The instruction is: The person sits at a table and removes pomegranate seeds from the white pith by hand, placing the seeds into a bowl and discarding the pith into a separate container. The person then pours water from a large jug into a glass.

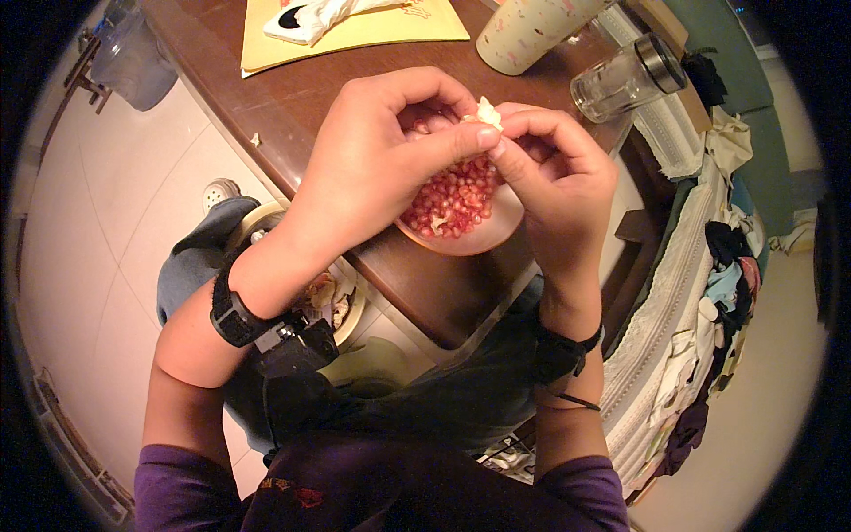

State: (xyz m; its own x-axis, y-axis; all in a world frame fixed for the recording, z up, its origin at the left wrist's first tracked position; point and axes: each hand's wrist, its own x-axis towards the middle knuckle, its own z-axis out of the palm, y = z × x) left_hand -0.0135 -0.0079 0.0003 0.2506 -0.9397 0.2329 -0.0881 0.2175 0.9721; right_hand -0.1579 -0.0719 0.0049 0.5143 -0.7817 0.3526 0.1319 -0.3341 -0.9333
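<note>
Between the fingertips of both hands is a small pale yellow-white piece (489,114), which looks like pomegranate membrane. My left hand (392,143) pinches it with thumb and forefinger. From the other side, the thumb and fingers of my right hand (562,163) meet it. Below them a shallow, pale bowl (502,229) stands near the table corner, holding a heap of red pomegranate seeds (452,199). A scrap of membrane (438,225) lies on the seeds. My left hand hides part of the bowl, and the curled fingers' undersides are out of sight.
Beyond the bowl on the dark wooden table (439,299) are a yellow envelope (359,50), a patterned tumbler (525,33) and a clear glass bottle (615,83). Under the table edge, a waste bin (359,312) contains peel. Clothes (725,286) lie along a couch at right.
</note>
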